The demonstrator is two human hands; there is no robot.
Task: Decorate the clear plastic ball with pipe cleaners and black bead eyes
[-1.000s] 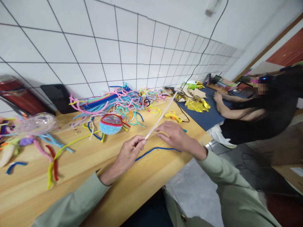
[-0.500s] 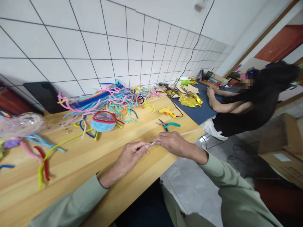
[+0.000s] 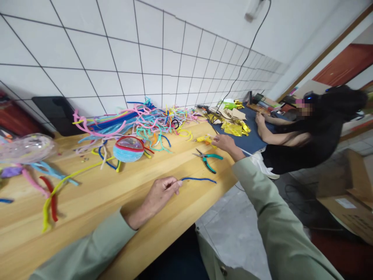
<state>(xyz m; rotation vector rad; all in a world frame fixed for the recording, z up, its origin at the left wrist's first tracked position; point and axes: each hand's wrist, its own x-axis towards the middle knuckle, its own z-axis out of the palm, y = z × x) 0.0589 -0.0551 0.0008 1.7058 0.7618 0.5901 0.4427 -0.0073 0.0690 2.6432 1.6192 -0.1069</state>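
My left hand (image 3: pixel 163 194) pinches one end of a blue pipe cleaner (image 3: pixel 199 179), whose length points right over the wooden table. My right hand (image 3: pixel 227 144) is closed at the handle end of a yellow glue gun (image 3: pixel 204 139); whether its fingers grip the gun is unclear. A thin whitish strip (image 3: pixel 246 151) runs out behind that hand and appears held in it. Pliers with teal handles (image 3: pixel 208 158) lie spread between my hands. Left of them rests a round light-blue piece with a red rim and clear top (image 3: pixel 128 149).
A tangled heap of coloured pipe cleaners (image 3: pixel 140 120) lies along the tiled wall. A dark phone-like slab (image 3: pixel 56 116) leans at the left, near a clear plastic bubble (image 3: pixel 27 148). Gold foil (image 3: pixel 236 127) lies on the blue cloth, where a co-worker (image 3: pixel 309 132) sits. Cardboard box (image 3: pixel 346 190) on the floor.
My hands have come apart. The right one moved away towards the glue gun, the whitish strip moving with it. The blue pipe cleaner now shows extended from my left hand, which has hardly moved.
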